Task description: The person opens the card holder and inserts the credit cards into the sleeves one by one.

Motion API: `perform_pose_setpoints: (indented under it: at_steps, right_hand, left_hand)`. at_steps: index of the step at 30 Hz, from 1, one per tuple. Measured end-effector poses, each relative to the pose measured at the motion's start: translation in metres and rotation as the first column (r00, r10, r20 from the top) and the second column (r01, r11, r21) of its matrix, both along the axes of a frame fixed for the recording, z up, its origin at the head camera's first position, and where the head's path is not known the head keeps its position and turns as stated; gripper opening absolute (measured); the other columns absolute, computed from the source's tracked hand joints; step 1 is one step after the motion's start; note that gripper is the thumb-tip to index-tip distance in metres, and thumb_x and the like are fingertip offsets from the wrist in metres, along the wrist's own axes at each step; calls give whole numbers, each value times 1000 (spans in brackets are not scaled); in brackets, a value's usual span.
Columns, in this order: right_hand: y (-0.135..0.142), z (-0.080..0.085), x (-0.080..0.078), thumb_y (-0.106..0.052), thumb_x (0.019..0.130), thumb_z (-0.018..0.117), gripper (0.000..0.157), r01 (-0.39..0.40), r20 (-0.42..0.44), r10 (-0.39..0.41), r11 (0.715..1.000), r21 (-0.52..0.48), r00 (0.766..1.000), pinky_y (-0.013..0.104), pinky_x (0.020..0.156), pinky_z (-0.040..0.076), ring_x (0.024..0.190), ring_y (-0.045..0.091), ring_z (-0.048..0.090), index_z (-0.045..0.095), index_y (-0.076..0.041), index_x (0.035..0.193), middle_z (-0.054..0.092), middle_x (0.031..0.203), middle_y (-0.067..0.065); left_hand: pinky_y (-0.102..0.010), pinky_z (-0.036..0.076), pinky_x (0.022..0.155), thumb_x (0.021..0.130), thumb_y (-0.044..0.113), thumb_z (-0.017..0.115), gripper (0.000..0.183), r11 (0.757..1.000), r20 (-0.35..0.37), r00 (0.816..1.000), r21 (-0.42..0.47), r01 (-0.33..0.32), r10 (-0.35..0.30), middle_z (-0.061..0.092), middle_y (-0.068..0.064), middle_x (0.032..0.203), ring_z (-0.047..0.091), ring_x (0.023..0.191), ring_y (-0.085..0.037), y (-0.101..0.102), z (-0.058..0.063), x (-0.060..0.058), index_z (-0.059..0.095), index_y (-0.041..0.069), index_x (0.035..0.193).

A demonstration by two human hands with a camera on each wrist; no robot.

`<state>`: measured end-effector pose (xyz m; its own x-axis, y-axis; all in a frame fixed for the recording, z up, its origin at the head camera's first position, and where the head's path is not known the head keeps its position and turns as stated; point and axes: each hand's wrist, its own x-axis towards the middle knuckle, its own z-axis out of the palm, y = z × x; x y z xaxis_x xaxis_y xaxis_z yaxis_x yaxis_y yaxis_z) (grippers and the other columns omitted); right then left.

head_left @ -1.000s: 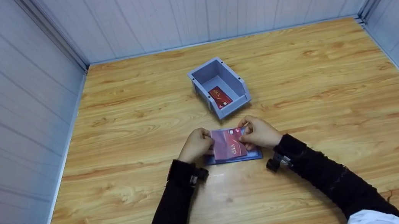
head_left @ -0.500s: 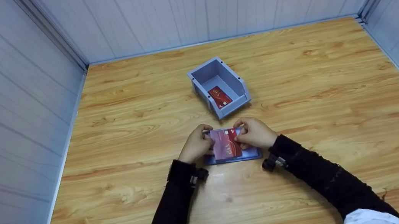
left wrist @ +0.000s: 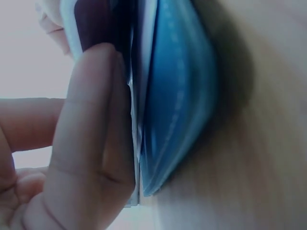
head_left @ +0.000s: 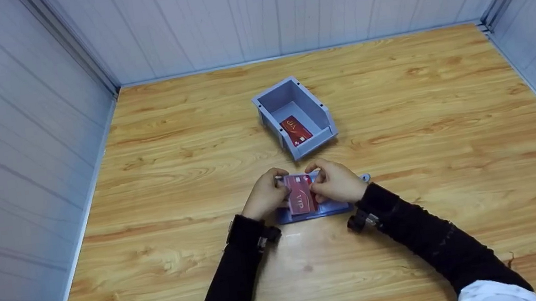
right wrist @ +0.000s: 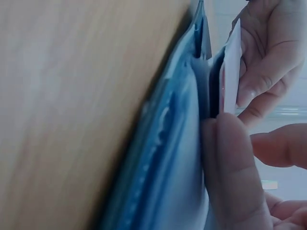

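A blue card holder (head_left: 336, 208) with a stitched cover (left wrist: 165, 91) and clear sleeve pages lies on the table. A red VIP card (head_left: 300, 203) sits mostly inside a raised clear sleeve (right wrist: 233, 72), with a bright red strip showing past its right side. At the sleeve's left edge, my left hand (head_left: 264, 193) pinches it between thumb and fingers. My right hand (head_left: 339, 181) pinches the card's right edge, its fingertips at the sleeve opening. In the left wrist view, the thumb (left wrist: 88, 105) presses against the sleeve.
A grey plastic bin (head_left: 315, 143) stands just beyond the hands, with another red VIP card (head_left: 296, 130) lying in it. A small round snap tab (head_left: 366, 177) sticks out right of the holder. Pale panel walls (head_left: 250, 13) bound the wooden table (head_left: 169, 148).
My right hand has moved left, sliding the VIP card deeper into the sleeve. The left hand stays nearly still. The round tab has come into view beside the right hand.
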<state>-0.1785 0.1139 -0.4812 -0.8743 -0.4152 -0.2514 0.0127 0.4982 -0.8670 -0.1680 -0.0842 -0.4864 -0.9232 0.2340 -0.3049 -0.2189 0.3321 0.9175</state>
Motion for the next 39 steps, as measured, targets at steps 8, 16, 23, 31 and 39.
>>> perform_pose_setpoints:
  at_steps: [8,16,23,31,39]
  right_hand:
    - [0,5,4,-2,85,57,41,-40,-78,41,999,22,996,25,58,53,60,12,64,52,1,126,66,79,10]
    - [2,4,5,-1,88,54,34,-41,-69,40,999,-17,997,29,59,57,63,16,66,54,1,122,66,80,13]
    - [21,7,-4,-8,88,63,19,-3,-260,40,990,142,965,29,66,53,70,15,63,65,0,105,70,89,12]
    - [47,3,-9,-12,80,72,10,11,-360,114,944,330,926,32,71,47,77,19,57,69,-4,86,63,82,7]
    - [49,2,-8,-12,78,74,13,0,-329,133,927,375,935,33,72,47,78,19,57,68,-5,87,61,84,7]
  left_hand:
    - [-24,55,56,85,-9,51,40,1000,-26,1000,-30,-3,3,52,-3,77,56,64,-12,2,0,1,52,-8,125]
    - [-23,54,57,84,-6,57,41,998,-48,999,-61,14,-16,58,-7,83,58,66,-12,2,1,1,51,-8,124]
    - [-28,55,64,81,0,64,35,972,-140,989,-236,13,-47,65,-13,93,60,75,-19,1,3,2,57,-3,115]
    - [-45,50,90,77,3,64,34,900,-290,951,-435,-30,-108,65,-22,104,61,97,-33,4,6,6,63,-6,109]
    - [-45,52,83,78,5,65,33,857,-299,948,-512,-62,-110,60,-20,102,59,90,-32,10,7,9,64,-6,109]
